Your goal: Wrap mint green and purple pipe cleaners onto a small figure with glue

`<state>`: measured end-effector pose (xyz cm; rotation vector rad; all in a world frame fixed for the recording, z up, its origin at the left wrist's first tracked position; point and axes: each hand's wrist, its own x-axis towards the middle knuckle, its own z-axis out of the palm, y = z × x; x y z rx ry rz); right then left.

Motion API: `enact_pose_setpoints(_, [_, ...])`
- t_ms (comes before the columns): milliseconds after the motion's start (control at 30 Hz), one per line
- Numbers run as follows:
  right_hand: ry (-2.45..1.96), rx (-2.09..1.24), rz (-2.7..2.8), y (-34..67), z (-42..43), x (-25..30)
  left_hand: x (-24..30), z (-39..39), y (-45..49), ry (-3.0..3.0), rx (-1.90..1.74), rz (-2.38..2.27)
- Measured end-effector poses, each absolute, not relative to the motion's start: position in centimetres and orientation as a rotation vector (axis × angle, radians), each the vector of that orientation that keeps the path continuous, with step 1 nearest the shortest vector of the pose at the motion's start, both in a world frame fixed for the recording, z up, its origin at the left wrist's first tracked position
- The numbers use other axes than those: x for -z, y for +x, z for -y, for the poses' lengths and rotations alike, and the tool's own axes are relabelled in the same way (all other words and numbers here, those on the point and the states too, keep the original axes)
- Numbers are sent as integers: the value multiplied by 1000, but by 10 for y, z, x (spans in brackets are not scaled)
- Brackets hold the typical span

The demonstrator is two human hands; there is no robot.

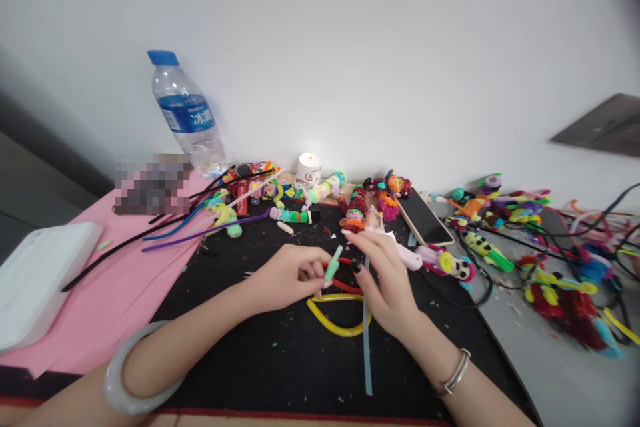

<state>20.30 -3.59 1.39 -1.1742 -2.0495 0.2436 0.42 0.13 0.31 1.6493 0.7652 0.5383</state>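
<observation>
My left hand (295,270) pinches a small light-green fuzzy piece (333,264), probably cut pipe cleaner, between thumb and fingertips. My right hand (385,280) is just to its right, fingers stretched and slightly apart, with nothing in it. Below both hands on the black mat (260,367) lie what look like scissors with a yellow handle loop (337,330) and a red one; their blades are mostly hidden beneath my left hand. A translucent strip (368,360) runs under my right hand. Behind that hand lies a pale pink tool (409,257), partly covered.
Pipe-cleaner figures (355,210) line the back, with more at right (560,300). A phone (425,217), paper cup (309,170) and water bottle (187,117) stand or lie near the wall. At left are pink paper (130,280), a white box (45,280) and loose pipe cleaners (200,233).
</observation>
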Motion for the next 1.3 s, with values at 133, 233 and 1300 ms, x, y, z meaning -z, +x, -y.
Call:
enact_pose_setpoints(133, [-1056,-238,2056,193,38,-9,-3,2,6,1727,-521,-741])
enact_pose_setpoints(233, [-1059,-225,1983,194,37,-8,-2,1,6,1616,-485,-747])
enact_pose_setpoints(1300, [-1124,-192,1790,191,37,-4,1,-4,9,1249,-536,-704])
